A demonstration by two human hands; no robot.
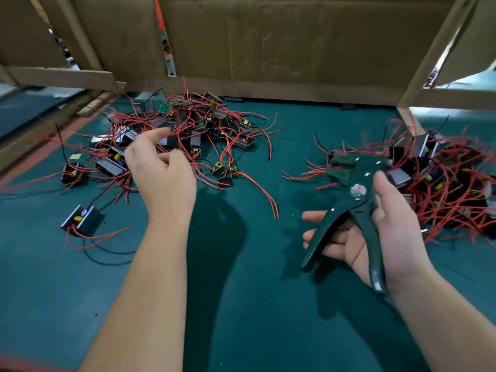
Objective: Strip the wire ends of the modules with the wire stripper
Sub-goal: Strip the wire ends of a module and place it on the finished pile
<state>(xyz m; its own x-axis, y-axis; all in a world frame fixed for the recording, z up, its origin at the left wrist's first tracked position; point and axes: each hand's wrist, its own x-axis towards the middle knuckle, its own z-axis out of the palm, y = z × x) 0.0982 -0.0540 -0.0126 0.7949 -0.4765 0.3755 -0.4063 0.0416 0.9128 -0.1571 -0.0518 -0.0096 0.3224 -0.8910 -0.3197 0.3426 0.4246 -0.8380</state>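
Bare forearms are seen nearest, stretched out over the green bench (241, 304). The stripper (354, 200) is held in the right hand (389, 229), right of centre. One handle is laid along the palm and the other rests on the half-curled fingers. The handles are spread, so the tool is judged to be unsqueezed, its head pointing far and left. The left hand (163, 173) is reached into the far-left heap of modules (204, 124), forefinger and thumb curved narrowly about a black module (170, 142). Blur there is heavy, and whether that module is pinched cannot be told. A second heap (445, 183) lies at the far right, just beside the stripper's head. The modules are judged light and rigid, best taken by the case. Their thin red wires (261, 187) look soft and springy and tangle readily, so each should be held close to its end and steered into the head. The stripper and the left heap are well apart.
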